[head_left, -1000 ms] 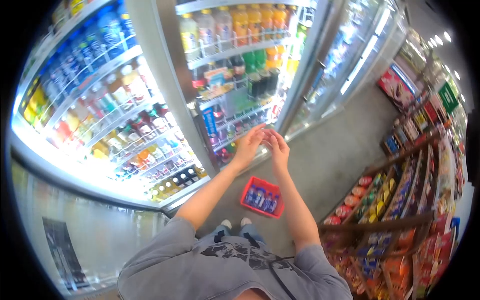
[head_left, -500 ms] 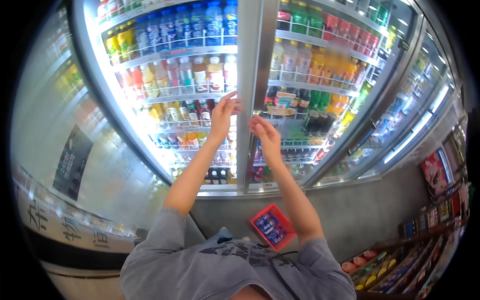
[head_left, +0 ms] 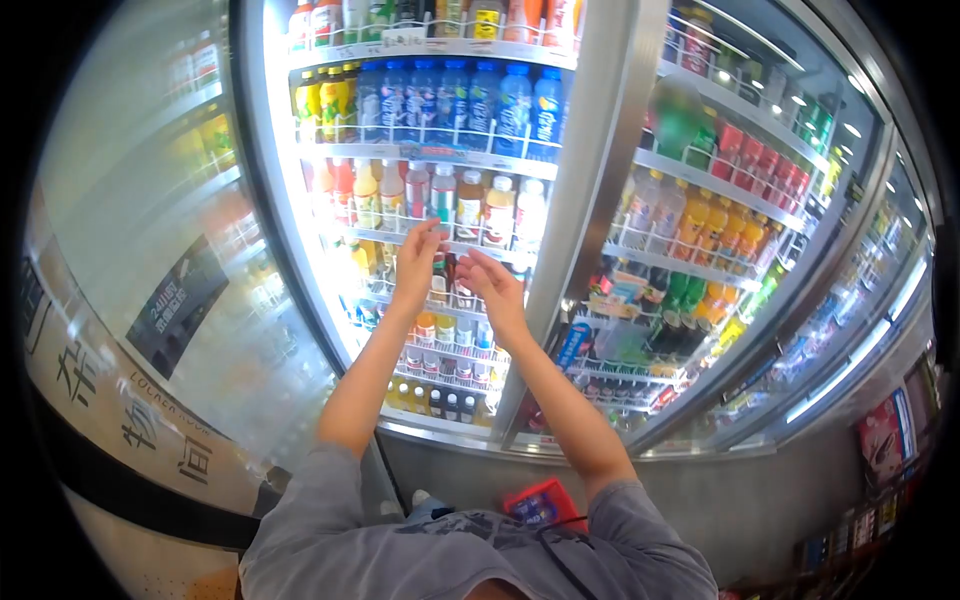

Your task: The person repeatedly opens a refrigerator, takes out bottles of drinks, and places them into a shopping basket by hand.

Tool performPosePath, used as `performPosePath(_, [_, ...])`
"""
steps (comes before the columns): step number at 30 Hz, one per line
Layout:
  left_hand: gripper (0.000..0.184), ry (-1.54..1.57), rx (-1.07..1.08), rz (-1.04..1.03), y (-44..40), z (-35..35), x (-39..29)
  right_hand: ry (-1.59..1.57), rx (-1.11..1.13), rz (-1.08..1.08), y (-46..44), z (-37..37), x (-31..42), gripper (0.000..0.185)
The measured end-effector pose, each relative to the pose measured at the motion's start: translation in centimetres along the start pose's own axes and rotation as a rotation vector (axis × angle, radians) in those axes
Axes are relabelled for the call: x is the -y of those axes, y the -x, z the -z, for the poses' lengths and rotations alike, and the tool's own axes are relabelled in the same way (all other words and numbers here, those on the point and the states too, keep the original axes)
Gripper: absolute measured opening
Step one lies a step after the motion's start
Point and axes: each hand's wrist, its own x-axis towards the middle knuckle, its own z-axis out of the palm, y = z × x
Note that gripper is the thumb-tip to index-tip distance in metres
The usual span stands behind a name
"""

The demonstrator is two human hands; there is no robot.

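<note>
My left hand [head_left: 418,262] is raised in front of the lit drinks fridge, its fingers loosely bent and slightly apart, with nothing visible in it. Just beside it, palm turned inward, my right hand [head_left: 492,290] is open and looks bare. A small gap separates the two. Behind them, drink bottles stand in rows on white wire-fronted shelves. A green-labelled bottle [head_left: 442,192] and an amber bottle [head_left: 469,205] are just above my fingertips. Dark bottles on the shelf below are partly hidden by my hands. Higher up is a row of blue-capped bottles [head_left: 470,100].
A fogged glass door [head_left: 130,230] stands at the left. A metal door frame [head_left: 600,180] divides this bay from the right one, which holds more bottles and cans. On the floor near my feet sits a red basket [head_left: 562,497] with blue packages. Product racks [head_left: 860,530] line the lower right.
The view has turned up and to the left. My hands have moved from in front of the metal frame to before the left bay's shelves, and closer together.
</note>
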Motion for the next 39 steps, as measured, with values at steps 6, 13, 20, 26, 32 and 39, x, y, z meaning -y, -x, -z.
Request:
performPosePath(6, [0.040, -0.100, -0.126, 0.010, -1.6, 8.4, -0.4, -0.026, 0.031, -0.068, -6.6, -4.8, -4.6, 0.045])
performPosePath(13, [0.044, -0.120, -0.241, 0.119, -3.2, 18.7, 0.5, -0.050, 0.092, -0.101, -13.7, -12.5, -12.0, 0.047])
performPosePath(20, [0.044, -0.108, -0.361, 0.142, -5.9, 25.3, 2.0, -0.074, 0.119, -0.136, -19.6, -19.3, -18.5, 0.047])
performPosePath(26, [0.046, -0.085, -0.429, 0.154, -9.6, 27.5, 4.5, -0.039, 0.077, -0.139, -23.3, -21.0, -21.7, 0.045])
performPosePath(32, [0.046, -0.169, -0.451, 0.126, -15.8, 29.0, 8.4, 0.032, 0.057, -0.088, -28.1, -20.4, -24.7, 0.045])
performPosePath(39, [0.053, -0.317, -0.473, 0.056, -24.3, 31.6, 11.0, 0.047, 0.171, -0.041, -34.2, -20.7, -27.0, 0.049])
